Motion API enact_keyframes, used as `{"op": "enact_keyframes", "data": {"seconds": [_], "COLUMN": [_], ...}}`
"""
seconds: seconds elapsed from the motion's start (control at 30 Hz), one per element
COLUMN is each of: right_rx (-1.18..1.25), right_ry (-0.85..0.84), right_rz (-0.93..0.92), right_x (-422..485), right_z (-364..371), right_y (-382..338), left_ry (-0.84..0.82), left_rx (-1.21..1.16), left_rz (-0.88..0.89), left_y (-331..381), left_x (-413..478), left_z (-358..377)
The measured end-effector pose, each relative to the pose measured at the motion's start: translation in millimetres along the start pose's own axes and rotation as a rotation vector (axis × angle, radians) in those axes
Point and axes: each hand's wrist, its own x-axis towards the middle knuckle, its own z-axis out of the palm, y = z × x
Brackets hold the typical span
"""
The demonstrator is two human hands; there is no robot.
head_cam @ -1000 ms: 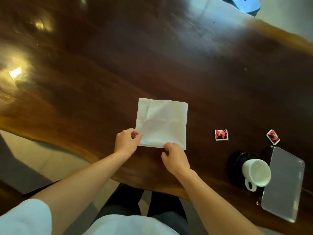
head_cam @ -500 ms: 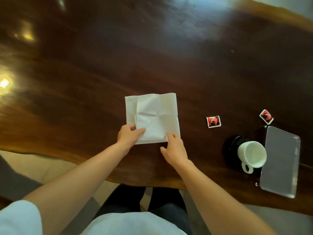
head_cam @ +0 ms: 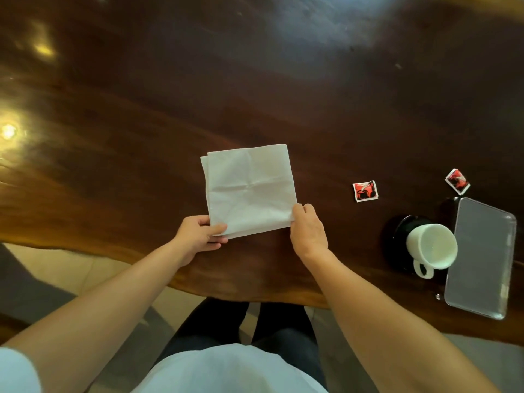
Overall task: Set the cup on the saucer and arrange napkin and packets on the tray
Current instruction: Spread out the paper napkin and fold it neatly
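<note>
A creased white paper napkin point(head_cam: 249, 191), folded square, lies mid-frame on the glossy dark wood counter point(head_cam: 141, 109). The left hand point(head_cam: 198, 236) and right hand point(head_cam: 307, 231) each have their grip clamped on a near corner. At right, an empty white cup point(head_cam: 432, 251) stands on a black saucer point(head_cam: 398, 236) beside the empty metal tray point(head_cam: 482, 259); two red packets point(head_cam: 365, 190) lie above.

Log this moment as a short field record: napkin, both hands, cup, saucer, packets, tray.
napkin: white, folded square, flat on the table
left hand: pinches the napkin's near left corner
right hand: grips its near right corner
cup: white, empty, on the saucer
saucer: black, left of the tray
packets: two, red, on the table
tray: holds nothing
</note>
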Motion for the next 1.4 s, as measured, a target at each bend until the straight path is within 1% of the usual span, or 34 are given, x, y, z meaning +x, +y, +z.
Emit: {"op": "enact_keyframes", "data": {"seconds": [0.17,0.23,0.3,0.47,0.67,0.77,0.83,1.03,1.17,1.3,1.4], "right_rx": [-0.055,-0.111,-0.158,-0.168,-0.127,-0.049,-0.029,-0.098,-0.123,-0.144,-0.151], "right_ry": [-0.002,-0.007,-0.017,-0.013,-0.037,-0.026,-0.023,-0.059,-0.082,-0.064,-0.083], "right_rz": [-0.077,-0.115,-0.144,-0.186,-0.143,-0.071,-0.064,-0.17,-0.244,-0.261,-0.275], "right_x": [1,4,7,8,7,10,11,9,9,8,9], "right_z": [-4,-6,-7,-13,-12,-11,-12,-16,-19,-15,-15], "right_y": [5,6,6,14,23,26,25,28,34,38,37], "left_ry": [-0.065,-0.072,-0.065,-0.012,0.09,0.134,0.149,0.106,0.153,0.173,0.216], "left_rx": [-0.178,-0.202,-0.16,0.079,0.188,0.195,0.191,0.153,0.157,0.248,0.409], "left_rz": [-0.057,-0.054,-0.05,-0.021,0.016,0.022,0.024,0.067,0.101,0.145,0.196], "left_y": [-4,-4,-4,-7,-9,-10,-10,-16,-19,-19,-19], "left_x": [-6,-6,-3,2,6,7,7,4,-1,-2,-2], "left_z": [8,10,9,8,12,15,15,11,13,15,15]}}
